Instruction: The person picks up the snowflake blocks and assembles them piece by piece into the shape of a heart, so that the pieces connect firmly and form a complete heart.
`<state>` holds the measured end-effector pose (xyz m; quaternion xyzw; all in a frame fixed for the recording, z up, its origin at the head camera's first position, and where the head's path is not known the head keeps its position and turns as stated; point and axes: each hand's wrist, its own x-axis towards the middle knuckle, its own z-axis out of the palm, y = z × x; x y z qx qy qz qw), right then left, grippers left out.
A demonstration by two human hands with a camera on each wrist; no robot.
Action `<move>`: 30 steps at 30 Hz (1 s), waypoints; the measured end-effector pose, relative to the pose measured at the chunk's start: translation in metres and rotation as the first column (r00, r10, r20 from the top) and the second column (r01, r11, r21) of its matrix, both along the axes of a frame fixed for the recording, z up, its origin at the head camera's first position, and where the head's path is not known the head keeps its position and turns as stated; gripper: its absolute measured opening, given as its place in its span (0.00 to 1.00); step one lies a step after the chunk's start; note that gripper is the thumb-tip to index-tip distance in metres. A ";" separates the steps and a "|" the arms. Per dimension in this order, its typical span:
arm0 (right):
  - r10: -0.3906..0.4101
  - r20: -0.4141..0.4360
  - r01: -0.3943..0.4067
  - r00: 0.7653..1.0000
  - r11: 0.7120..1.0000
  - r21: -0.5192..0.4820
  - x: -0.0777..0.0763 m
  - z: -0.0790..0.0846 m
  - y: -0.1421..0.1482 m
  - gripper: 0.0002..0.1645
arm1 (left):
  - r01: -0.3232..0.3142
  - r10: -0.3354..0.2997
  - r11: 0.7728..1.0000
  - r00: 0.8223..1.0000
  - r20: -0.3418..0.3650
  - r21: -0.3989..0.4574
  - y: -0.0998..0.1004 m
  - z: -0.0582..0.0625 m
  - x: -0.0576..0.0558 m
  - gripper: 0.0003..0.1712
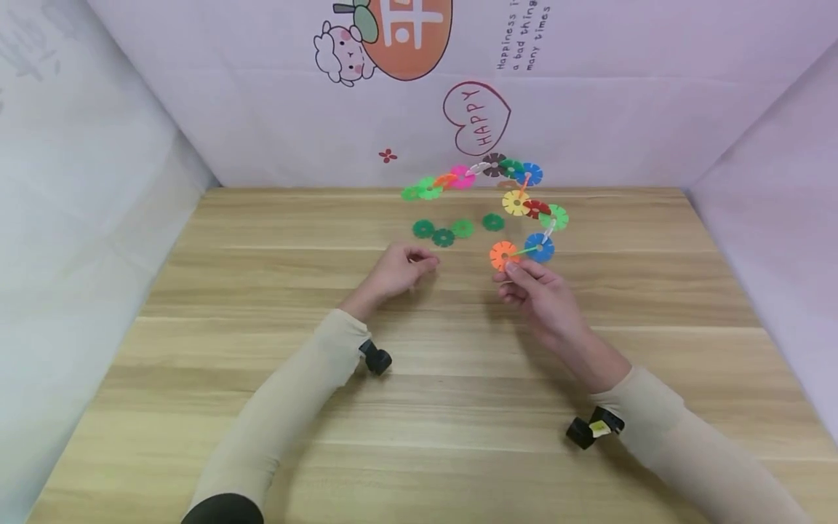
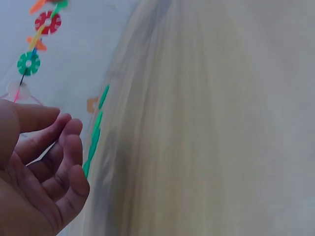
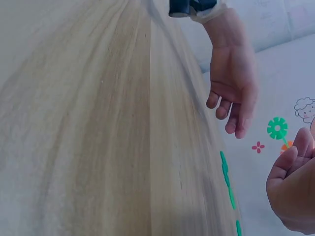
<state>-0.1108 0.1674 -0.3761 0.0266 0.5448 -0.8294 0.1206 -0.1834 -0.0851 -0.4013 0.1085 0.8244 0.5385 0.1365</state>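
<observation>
My right hand [image 1: 546,298] pinches an orange slotted disc [image 1: 503,255] between thumb and fingers. That disc is the near end of a chain of interlocked plastic snowflake discs [image 1: 516,203], which curves up and back to the left. A light green disc [image 1: 411,193] forms its far end. The chain's blue, red, yellow and pink pieces stand at angles to each other. My left hand [image 1: 406,269] hovers left of the chain, fingers loosely curled with nothing between them. Just beyond it, several loose green discs [image 1: 443,237] lie flat on the table.
The wood-grain table [image 1: 419,415] runs back to a white printed backdrop [image 1: 262,124] with white side panels. A tan disc [image 1: 507,185] lies near the table's back edge, partly behind the chain. Each sleeved wrist carries a small black camera [image 1: 376,358].
</observation>
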 end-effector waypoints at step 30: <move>-0.053 0.053 0.054 0.997 0.998 -0.022 -0.003 0.001 0.019 0.07 | -0.189 0.130 0.867 0.979 -0.156 -0.462 0.005 -0.009 -0.074 0.20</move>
